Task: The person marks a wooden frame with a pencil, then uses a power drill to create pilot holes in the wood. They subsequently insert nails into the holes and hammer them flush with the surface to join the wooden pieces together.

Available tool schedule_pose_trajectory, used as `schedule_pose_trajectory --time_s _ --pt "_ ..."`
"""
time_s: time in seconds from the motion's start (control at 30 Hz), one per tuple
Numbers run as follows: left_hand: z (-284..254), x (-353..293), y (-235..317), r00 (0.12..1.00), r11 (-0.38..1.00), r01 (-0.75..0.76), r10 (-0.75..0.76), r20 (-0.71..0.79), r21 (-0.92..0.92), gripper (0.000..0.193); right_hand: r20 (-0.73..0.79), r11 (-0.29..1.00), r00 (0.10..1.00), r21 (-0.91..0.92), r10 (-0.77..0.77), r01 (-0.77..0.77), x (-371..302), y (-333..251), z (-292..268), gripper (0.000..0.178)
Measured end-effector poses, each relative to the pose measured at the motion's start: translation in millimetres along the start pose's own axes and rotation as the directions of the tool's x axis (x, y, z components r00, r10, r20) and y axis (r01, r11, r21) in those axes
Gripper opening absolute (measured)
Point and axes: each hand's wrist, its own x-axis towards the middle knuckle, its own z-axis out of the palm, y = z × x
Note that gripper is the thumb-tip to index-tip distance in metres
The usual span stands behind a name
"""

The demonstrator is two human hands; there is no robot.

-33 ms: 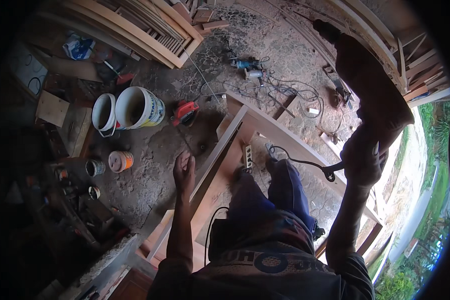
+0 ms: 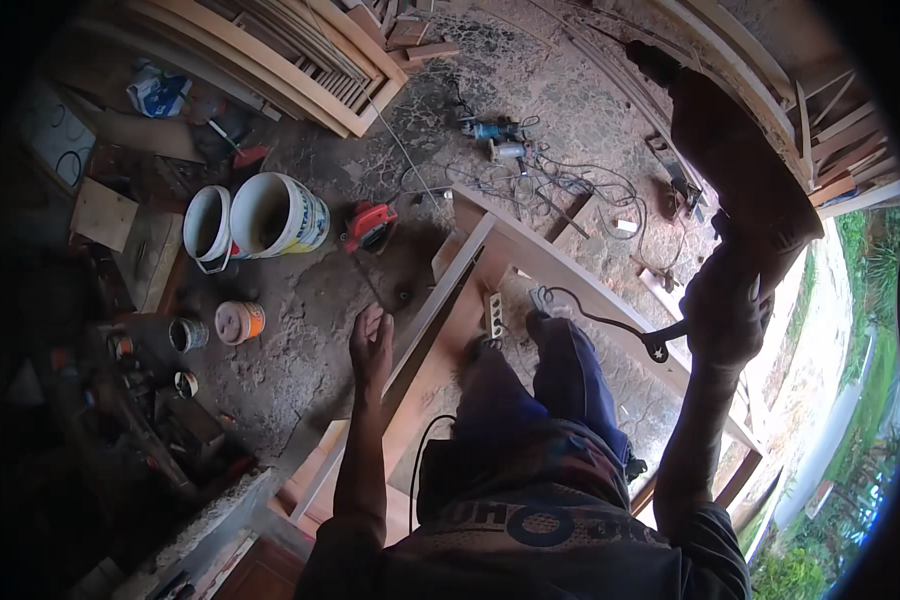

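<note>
My right hand (image 2: 727, 320) is wrapped around the handle of a dark power drill (image 2: 735, 150), raised at the right with its long thin bit pointing up and away. From the base of its grip a black cord (image 2: 605, 318) loops down toward my feet. My left hand (image 2: 372, 345) hangs palm up beside the left board of a wooden frame (image 2: 440, 290), its fingers loosely curled and partly apart; I see nothing held in it. The frame's other board (image 2: 570, 262) slants off to the right. My legs are inside the frame, close to a white power strip (image 2: 495, 315).
Two white buckets (image 2: 295, 190) and a red tool (image 2: 372, 226) are on the floor at left, with small paint tubs (image 2: 240, 322) nearer. Power tools (image 2: 495, 130) and tangled cords lie ahead. Wooden frames (image 2: 350, 110) are stacked at the far left, more timber (image 2: 850, 145) at far right.
The fingers of my left hand look slightly more spread. The drill in my right hand has barely shifted.
</note>
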Motion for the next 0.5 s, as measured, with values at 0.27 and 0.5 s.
schedule_pose_trajectory --time_s 0.27,0.5 --pt "78.8 40.9 -41.7 0.993 0.997 0.02 -0.028 0.118 0.072 0.032 0.122 0.866 0.973 -0.487 0.198 -0.115 137.3 -38.6 -0.8 0.057" --pt "186.6 117.2 -38.1 0.988 0.957 0.009 -0.052 0.142 0.291 0.04 -0.039 0.672 0.825 -0.559 0.564 -0.486 271.1 -10.8 -77.0 0.048"
